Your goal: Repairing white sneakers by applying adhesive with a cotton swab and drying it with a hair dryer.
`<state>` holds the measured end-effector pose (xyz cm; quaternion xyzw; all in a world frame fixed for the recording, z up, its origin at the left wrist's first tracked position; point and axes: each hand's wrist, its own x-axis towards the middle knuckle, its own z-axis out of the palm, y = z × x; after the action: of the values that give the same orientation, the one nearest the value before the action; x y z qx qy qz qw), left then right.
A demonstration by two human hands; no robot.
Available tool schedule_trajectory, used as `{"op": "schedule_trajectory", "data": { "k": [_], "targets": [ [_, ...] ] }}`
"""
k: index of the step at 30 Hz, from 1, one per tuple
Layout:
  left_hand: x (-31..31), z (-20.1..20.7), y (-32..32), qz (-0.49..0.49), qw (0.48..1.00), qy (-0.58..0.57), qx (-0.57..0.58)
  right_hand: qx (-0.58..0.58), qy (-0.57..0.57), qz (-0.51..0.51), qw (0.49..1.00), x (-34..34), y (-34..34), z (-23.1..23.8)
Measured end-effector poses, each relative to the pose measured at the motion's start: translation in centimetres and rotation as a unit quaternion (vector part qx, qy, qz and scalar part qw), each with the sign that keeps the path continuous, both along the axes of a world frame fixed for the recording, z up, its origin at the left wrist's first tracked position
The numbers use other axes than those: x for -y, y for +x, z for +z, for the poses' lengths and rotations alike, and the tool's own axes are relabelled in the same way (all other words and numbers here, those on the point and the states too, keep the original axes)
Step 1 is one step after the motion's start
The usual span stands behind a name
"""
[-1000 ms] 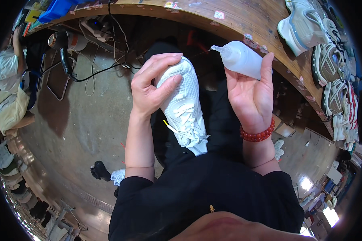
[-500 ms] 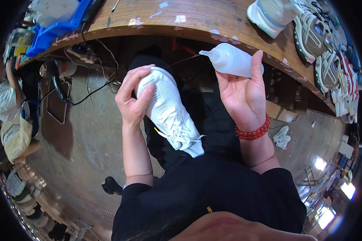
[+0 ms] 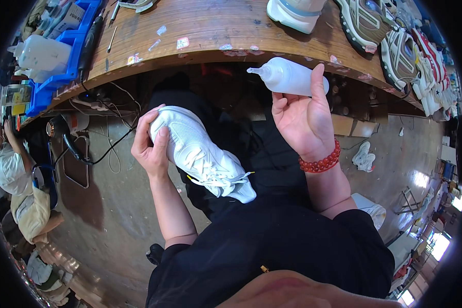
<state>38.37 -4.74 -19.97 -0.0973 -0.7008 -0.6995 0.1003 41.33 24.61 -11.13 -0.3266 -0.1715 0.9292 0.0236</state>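
A white lace-up sneaker (image 3: 186, 137) lies slantwise above my lap, its toe away from me and its heel toward my body. My left hand (image 3: 153, 142) grips it at the toe, thumb on the upper and fingers curled round the far side, partly hidden. Off to the right, my right hand (image 3: 309, 120) has its palm turned up and holds a white squeeze bottle (image 3: 291, 77) between thumb and fingers. The bottle is tipped on its side with its narrow nozzle pointing left, apart from the sneaker. Red beads circle my right wrist.
Ahead curves a wooden workbench (image 3: 205, 45). On it stand a blue bin (image 3: 77, 38) with bottles at left and several sneakers (image 3: 362, 25) at right. A hair dryer (image 3: 61, 134) and cables hang at left, near another person in a white cap (image 3: 13, 172). White shoes (image 3: 363, 158) lie on the floor.
A thin strand that stretched from the nozzle to the sneaker's toe no longer shows. The sneaker and my left hand are farther left and lower in view, with a wider gap to the bottle.
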Motion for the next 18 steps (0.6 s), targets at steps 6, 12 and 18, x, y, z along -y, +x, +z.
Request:
{"op": "schedule_trajectory", "data": {
  "k": [6, 12, 18],
  "targets": [
    [-0.4, 0.4, -0.2, -0.008, 0.999, -0.024, -0.027, -0.001, -0.005, -0.002, 1.000, -0.5, -0.2, 0.2],
    [-1.1, 0.6, -0.5, -0.015, 0.999, -0.030, -0.027, 0.000, -0.008, 0.003, 1.000, -0.6, -0.1, -0.2],
    [-1.3, 1.1, -0.6, -0.023, 0.998, -0.034, -0.050, -0.013, 0.045, -0.005, 0.999, -1.3, 0.1, -1.0]
  ]
}}
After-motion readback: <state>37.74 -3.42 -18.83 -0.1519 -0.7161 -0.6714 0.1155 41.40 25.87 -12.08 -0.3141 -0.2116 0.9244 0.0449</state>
